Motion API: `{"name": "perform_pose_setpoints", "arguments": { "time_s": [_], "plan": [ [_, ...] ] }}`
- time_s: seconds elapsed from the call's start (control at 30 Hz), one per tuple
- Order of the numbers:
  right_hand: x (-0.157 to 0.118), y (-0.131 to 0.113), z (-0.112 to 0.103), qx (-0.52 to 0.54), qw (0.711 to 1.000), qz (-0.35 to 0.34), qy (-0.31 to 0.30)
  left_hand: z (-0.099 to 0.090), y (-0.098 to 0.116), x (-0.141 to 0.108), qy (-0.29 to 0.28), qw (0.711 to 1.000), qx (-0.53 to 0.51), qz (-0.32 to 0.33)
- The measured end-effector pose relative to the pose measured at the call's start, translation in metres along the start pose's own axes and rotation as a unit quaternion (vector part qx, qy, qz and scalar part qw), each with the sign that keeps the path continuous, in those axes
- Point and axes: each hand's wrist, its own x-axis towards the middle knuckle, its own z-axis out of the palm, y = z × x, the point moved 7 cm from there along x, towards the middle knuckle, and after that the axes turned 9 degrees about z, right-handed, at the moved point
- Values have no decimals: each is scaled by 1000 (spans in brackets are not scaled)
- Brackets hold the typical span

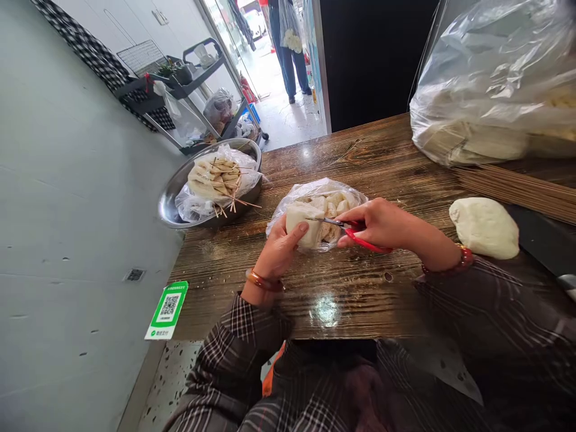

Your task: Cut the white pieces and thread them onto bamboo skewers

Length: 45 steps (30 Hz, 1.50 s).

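Your left hand [281,246] was clamped on a pale block [297,215], thumb across its near face, above the near-left part of the clear bag [288,195]. Your right hand [382,225], above that bag's right side, was closed around red-handled scissors [362,240], their blades at the block's edge; whether the blades were parted was too small to tell.

The blades pointed toward your holding hand, so a slip on the soft block could have nicked your thumb. A loose grip might have let the block twist, leaving a ragged cut, and the bag's thin film, bunched close below, could have been snipped.

The block looked matte and spongy, with squared sides; the chunks [333,204] inside the clear bag were pale, rounded and uneven. Left of it, a smooth, shiny metal bowl [164,207] held plastic and flat, skewered pieces [220,177]. Well to its right lay a smooth, rounded pale lump [483,228] and slender, straight brown sticks [517,186]. Beneath it, the wooden table [288,306] showed dark, streaked grain.
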Motion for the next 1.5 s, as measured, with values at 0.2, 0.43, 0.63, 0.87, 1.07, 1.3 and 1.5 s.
{"name": "perform_pose_setpoints", "arguments": {
  "time_s": [0.2, 0.43, 0.63, 0.87, 1.07, 1.3, 1.5],
  "plan": [
    [-4, -4, 3, 55, 998, -12, -43, 1, 5, -2, 1, 999, -36, 4],
    [-4, -2, 2, 36, 999, 9, -36, 4, 6, -3, -30, 999, 20, 19],
    [-3, -9, 6, 20, 999, -13, -25, 7, 5, -3, -57, 992, 110, 39],
    [-1, -6, 3, 14, 1000, -9, -7, 13, 16, -5, -61, 981, 175, 52],
    [-1, -3, 3, 28, 999, -17, 18, 11, 13, -5, -52, 990, 128, 41],
    [0, 9, 11, 73, 997, 3, 22, 8, 13, -5, -28, 999, 18, 44],
    [-4, 6, 12, 89, 996, -10, -29, 8, 8, -5, -27, 999, 29, 27]
  ]
}}
